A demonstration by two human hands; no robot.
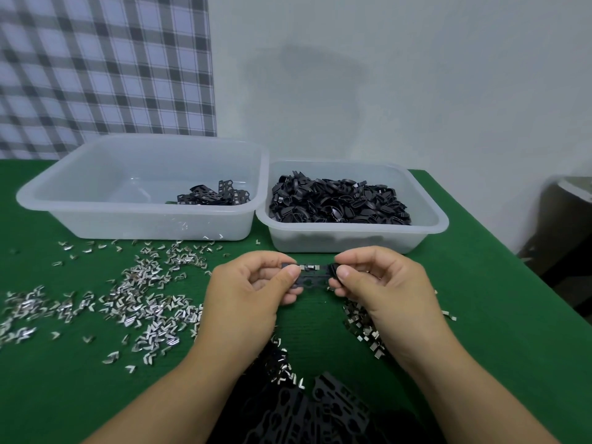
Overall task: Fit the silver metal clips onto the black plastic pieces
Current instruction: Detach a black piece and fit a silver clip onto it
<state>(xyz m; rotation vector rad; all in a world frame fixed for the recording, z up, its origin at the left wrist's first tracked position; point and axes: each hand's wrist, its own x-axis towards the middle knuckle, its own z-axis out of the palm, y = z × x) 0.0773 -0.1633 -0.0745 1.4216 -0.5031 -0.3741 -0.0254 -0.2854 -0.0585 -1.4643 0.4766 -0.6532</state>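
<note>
Head view: black plastic pieces (320,408) heaped nearest. Left hand (246,296) and right hand (381,286), fingers clamped on a black piece (315,278) carrying a silver clip (310,268) above the table (480,315). Loose clips (144,299) left; two tubs (144,193) beyond.

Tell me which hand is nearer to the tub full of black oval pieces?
Right. The right hand is just in front of the full tub, below its near wall. The left hand is further left, in front of the gap between both tubs.
</note>
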